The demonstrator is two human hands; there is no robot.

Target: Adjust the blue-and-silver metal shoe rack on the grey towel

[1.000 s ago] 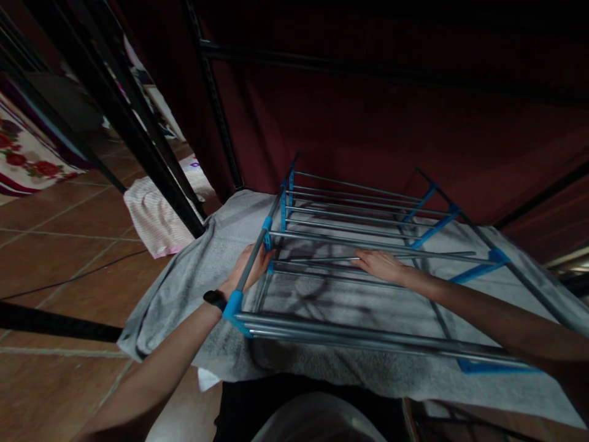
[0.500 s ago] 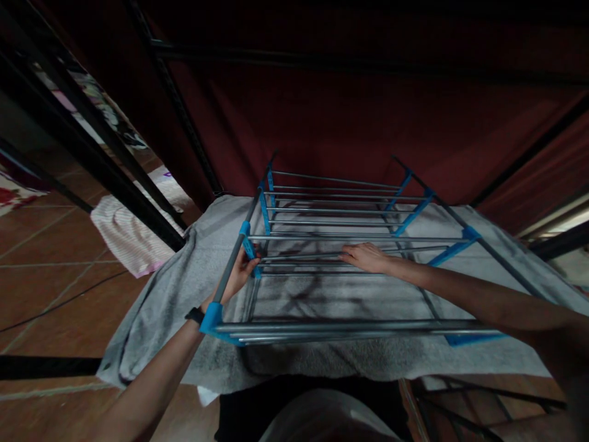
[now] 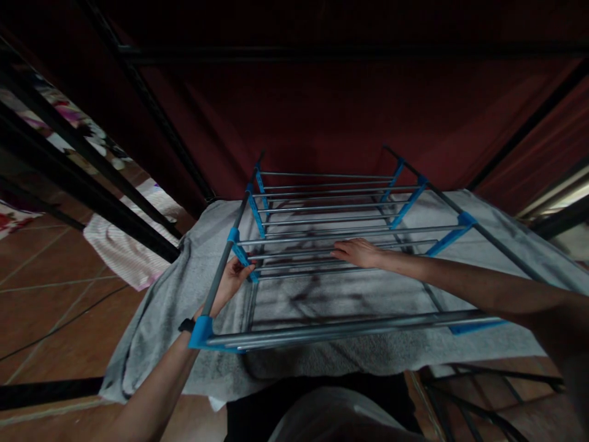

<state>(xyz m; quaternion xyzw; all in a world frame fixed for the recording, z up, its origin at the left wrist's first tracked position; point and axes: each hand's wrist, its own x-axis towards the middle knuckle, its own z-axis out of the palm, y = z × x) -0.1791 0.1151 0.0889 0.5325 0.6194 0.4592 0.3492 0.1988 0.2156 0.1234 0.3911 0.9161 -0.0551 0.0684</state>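
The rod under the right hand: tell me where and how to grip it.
Grip the rod near its middle, at the right hand, coming from above, fingers curled across it. It is long, thin and lies crosswise, so a middle hold should balance best. Its left end is at the blue bracket by the left hand, which probably leaves less finger room there.

The single head-worn camera looks forward and steeply down from above the person's lap (image 3: 345, 417). It sits near the hands (image 3: 356, 253), whose forearms enter from the bottom and right edges. The wide view spans most of the rack (image 3: 340, 329), the dark red panel (image 3: 317, 116) beyond and, leftward, tiled floor (image 3: 101, 313).
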